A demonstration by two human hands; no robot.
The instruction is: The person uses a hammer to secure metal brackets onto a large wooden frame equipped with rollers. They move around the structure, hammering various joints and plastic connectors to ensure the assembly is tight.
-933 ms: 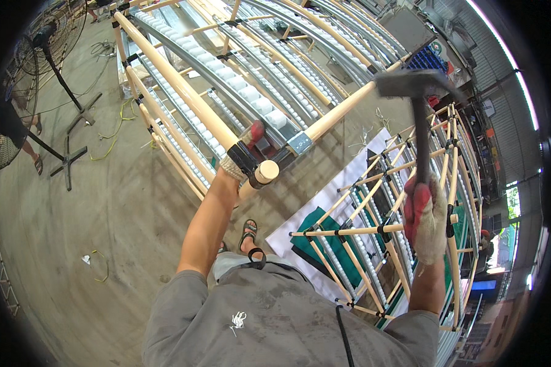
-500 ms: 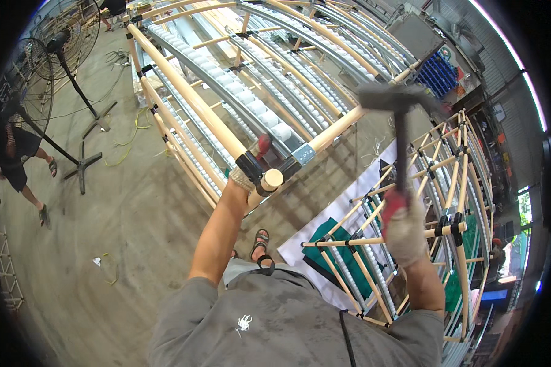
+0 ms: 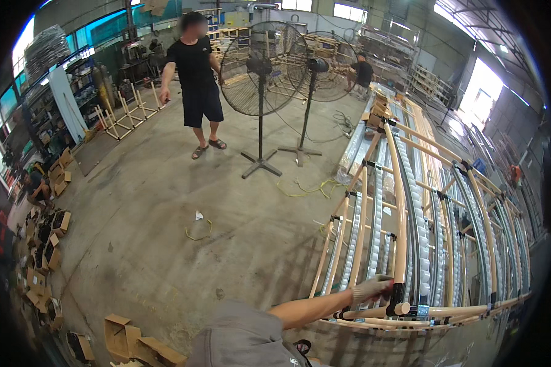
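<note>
My gloved left hand (image 3: 373, 287) clenches the cream pipe's near-corner end (image 3: 376, 313) on the long roller-track rack (image 3: 410, 202). Rack looks largely assembled; right hand unseen.

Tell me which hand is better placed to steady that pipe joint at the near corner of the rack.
Left, probably. The gloved left hand already rests by the black joint on the cream pipe; the right hand is out of view.

Two standing fans (image 3: 262, 67), three other people (image 3: 194, 67), one roller rack (image 3: 410, 232).

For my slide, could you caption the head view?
Gloved left hand grips a pipe rack's corner on a workshop floor.
</note>
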